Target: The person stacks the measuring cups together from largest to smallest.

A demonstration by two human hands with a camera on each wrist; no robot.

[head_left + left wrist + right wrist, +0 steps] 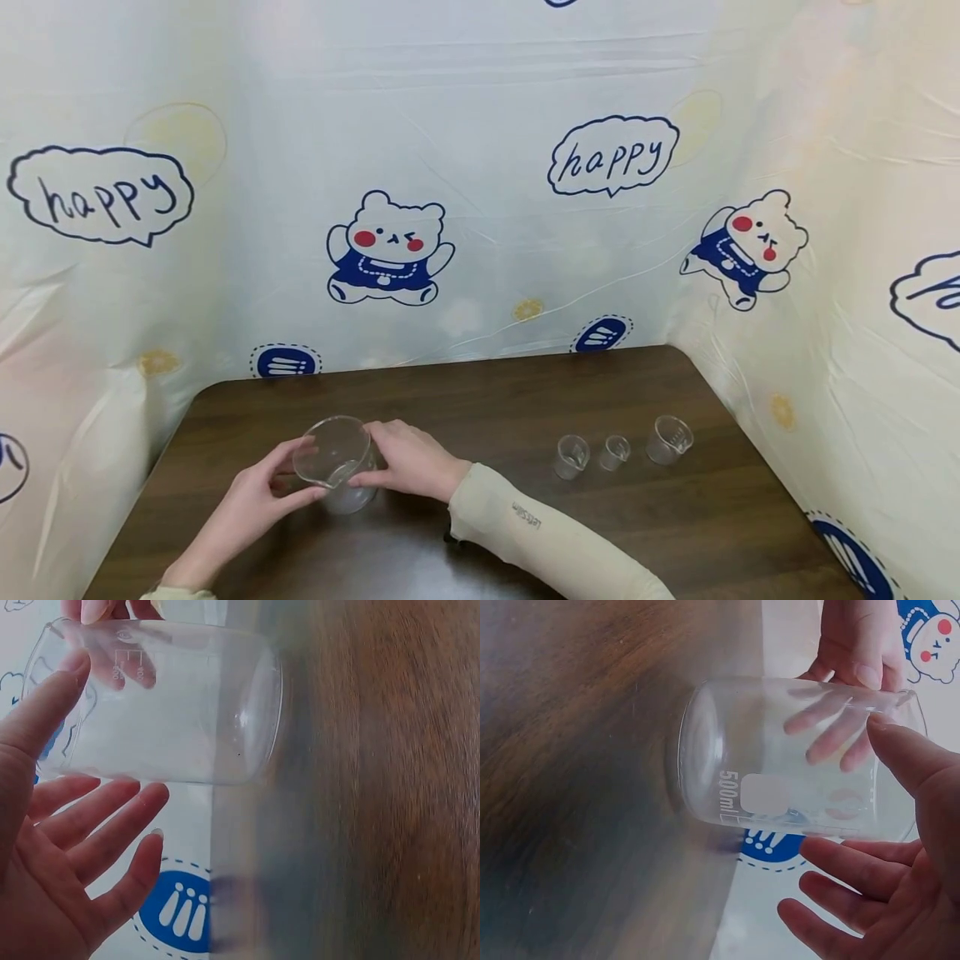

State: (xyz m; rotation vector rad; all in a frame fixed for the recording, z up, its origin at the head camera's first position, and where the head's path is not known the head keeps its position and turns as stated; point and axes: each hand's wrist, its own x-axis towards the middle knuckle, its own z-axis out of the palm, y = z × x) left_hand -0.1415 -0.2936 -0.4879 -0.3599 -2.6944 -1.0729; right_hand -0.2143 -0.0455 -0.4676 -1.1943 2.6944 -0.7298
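Note:
A large clear glass beaker (351,497) stands upright on the brown table, with its spout toward the person. White print reading 500ml and a blank white patch show on its wall (765,793) in the right wrist view. My left hand (251,502) holds it from the left near the rim, thumb in front and fingers around the side. From the right, my right hand (416,461) grips the upper wall, with thumb at the front and fingers behind. Both thumbs lie close to the rim. The beaker looks to have nothing in it.
On the table's right side stand three smaller clear beakers: one medium (572,457), the smallest (614,453) in the middle, and a wider one (669,440) farthest right. A printed cloth (495,250) hangs around the wooden table (480,400) at the back and sides.

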